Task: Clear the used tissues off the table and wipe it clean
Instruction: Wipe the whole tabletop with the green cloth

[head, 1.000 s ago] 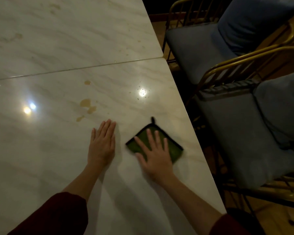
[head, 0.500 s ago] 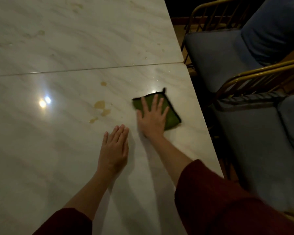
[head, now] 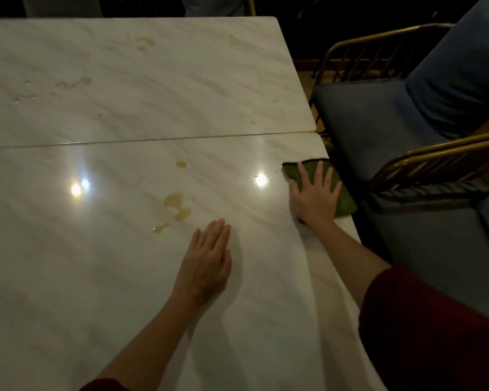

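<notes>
Head view: we're looking down over a pale marble-look table point(head: 110, 292), two tops butted together at a seam point(head: 153, 140) that runs left to right.
Chairs: two blue padded seats on gold frames stand on the right, one far point(head: 378, 117) and one near point(head: 435, 235), both just beside the table edge.
Right arm: the dark red sleeve point(head: 435, 334) sits low right, with the forearm stretched toward the right edge. It's a long reach.
Left hand point(head: 206, 261): it lies flat on bare tabletop with fingers straight and together, holding nothing. It looks like a brace for that lean to the right.
Right hand point(head: 314, 198): it is palm down with fingers spread and straight, pressing on the cloth rather than gripping it. A flat palm likely spreads the pressure for wiping.
Green cloth point(head: 346, 203): it is folded and pinned under the right hand at the right edge of the near top, just short of the seam. Whether its corner overhangs the edge, I cannot tell.
Big spill point(head: 173, 200): an amber puddle with smaller blobs sits mid-table, left of the cloth and just beyond the left fingertips, not yet wiped.
Small marks: one amber spot point(head: 181, 164) lies farther out, and there are faint stains point(head: 144, 42) and droplets point(head: 274, 103) on the far top.
Used tissues: none are in view, so wiping looks like the step in hand, with plenty left to cover.
</notes>
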